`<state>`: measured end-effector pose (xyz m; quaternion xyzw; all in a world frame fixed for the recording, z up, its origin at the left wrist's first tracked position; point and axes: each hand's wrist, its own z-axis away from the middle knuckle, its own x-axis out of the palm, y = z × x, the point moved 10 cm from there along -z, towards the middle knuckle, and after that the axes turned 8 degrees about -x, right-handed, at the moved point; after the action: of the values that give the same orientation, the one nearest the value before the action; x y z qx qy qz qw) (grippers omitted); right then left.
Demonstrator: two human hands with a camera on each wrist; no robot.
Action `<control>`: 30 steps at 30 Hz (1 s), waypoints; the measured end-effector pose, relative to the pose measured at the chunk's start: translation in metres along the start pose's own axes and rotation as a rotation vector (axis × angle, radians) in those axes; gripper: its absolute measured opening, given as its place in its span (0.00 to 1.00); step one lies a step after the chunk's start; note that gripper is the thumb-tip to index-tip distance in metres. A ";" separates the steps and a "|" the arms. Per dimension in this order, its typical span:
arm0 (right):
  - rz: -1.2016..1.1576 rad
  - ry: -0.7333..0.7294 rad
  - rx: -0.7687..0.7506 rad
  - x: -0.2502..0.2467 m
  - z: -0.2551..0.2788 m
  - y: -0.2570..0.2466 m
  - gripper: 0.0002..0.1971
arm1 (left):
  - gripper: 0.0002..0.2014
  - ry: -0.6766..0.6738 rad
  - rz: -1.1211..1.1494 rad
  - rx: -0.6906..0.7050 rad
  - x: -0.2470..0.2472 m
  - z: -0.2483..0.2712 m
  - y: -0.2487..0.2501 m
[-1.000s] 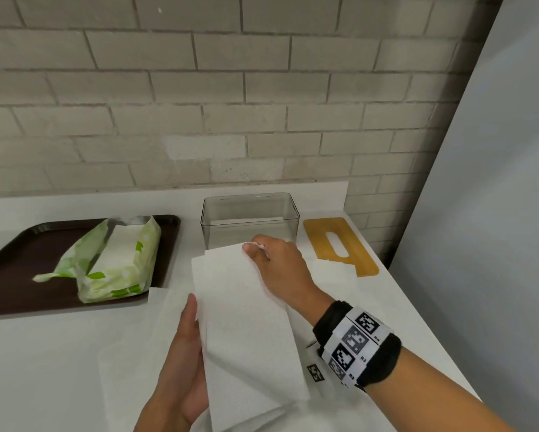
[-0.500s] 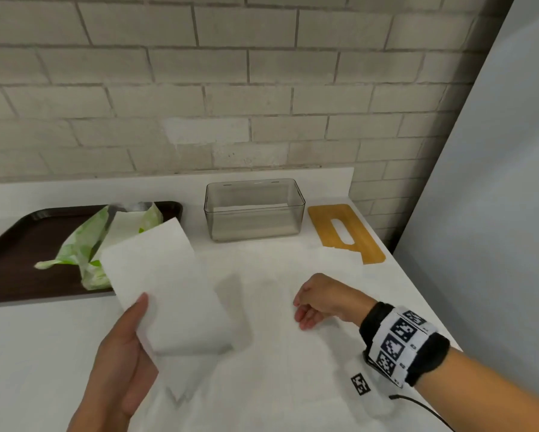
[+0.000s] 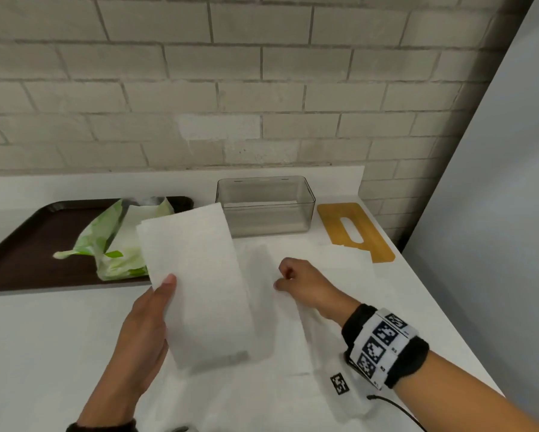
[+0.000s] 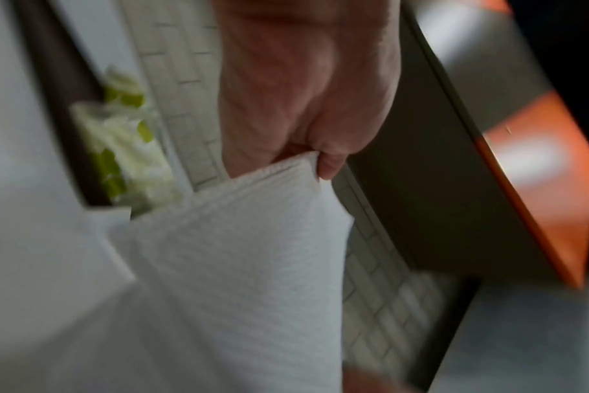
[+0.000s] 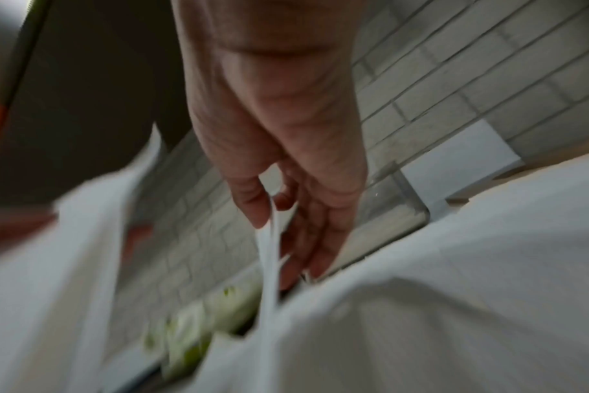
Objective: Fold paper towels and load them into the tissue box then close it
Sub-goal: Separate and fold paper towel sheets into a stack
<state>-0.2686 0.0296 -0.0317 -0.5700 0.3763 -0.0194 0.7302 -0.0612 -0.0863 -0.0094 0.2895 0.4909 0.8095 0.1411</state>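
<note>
White folded paper towel [image 3: 196, 285] pinched by left hand [image 3: 143, 325], raised above bench [image 3: 37, 353], long axis 11-to-5 o'clock. Sheet edge [image 5: 269, 255] nipped between right hand [image 3: 305, 285] fingers [image 5: 252, 204]. Clear tissue box [image 3: 265, 207] at 12 o'clock, lid [image 3: 355, 230] at its 3 o'clock.

Pale brick wall [image 3: 262, 88], white countertop [image 3: 43, 353], grey panel [image 3: 496, 182] at right

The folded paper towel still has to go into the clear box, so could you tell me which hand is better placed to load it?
Left, probably: the left hand already holds the folded paper towel, while the right hand pinches another sheet on the counter.
</note>
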 end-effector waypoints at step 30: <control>0.442 -0.143 0.204 -0.007 0.003 0.045 0.31 | 0.12 -0.101 0.059 -0.155 0.018 -0.015 -0.032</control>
<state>-0.2893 0.0510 -0.0658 -0.3971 0.4355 0.1432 0.7951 -0.0864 -0.0726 -0.0370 0.3326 0.4103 0.8332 0.1637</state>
